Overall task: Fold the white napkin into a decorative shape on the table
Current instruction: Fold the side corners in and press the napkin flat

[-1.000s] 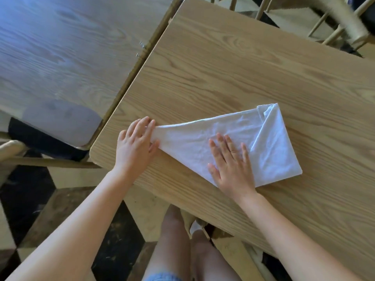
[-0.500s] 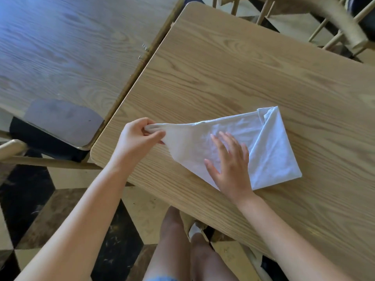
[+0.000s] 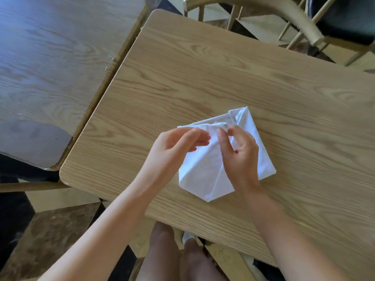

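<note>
**Both hands pinch a folded flap at the napkin's upper edge**

The left hand (image 3: 178, 145) is curled, its fingers bent inward and its fingertips (image 3: 197, 131) closed on the upper left part of a flap of the white napkin (image 3: 203, 171). The right hand (image 3: 241, 153) is just beside it, thumb and forefinger nipped together on the tip of the same flap, the other fingers loosely bent above the cloth. The two hands are close but do not touch; a strip of white fabric shows between them.

The flap lies folded across the napkin's left half, with a crease running down from the pinched tip to the pointed bottom corner nearest the person. On the right, another layer is folded over, and its top corner rises past the right hand's knuckles. The napkin's lower part rests flat on the table (image 3: 263, 78), near the front edge and roughly midway across the visible tabletop.

A second table (image 3: 50, 57) of similar wood grain stands just beside the first on the left, a narrow gap between them. A wooden chair (image 3: 304, 19) sits beyond the far edge. Below the front edge, the person's bare knees (image 3: 172, 256) show over a chequered floor (image 3: 46, 236).
</note>
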`<action>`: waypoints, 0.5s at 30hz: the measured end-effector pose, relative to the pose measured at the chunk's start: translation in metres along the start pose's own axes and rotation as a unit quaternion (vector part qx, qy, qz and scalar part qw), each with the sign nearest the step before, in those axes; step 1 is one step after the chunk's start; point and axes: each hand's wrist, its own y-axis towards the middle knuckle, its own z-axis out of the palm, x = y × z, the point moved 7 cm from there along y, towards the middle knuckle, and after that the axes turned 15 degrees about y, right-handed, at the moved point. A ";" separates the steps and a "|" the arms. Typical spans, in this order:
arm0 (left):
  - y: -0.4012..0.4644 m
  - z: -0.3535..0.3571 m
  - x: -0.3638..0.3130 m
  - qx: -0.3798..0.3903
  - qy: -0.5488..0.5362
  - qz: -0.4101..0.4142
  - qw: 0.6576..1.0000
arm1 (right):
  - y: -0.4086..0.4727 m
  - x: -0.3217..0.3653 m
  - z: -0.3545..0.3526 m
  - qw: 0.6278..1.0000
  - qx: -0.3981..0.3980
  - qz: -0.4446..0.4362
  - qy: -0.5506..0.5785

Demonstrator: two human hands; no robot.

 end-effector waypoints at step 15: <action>0.063 0.070 0.061 -0.040 0.593 0.327 0.735 | 0.090 -0.094 -0.037 0.955 0.000 0.076 -0.285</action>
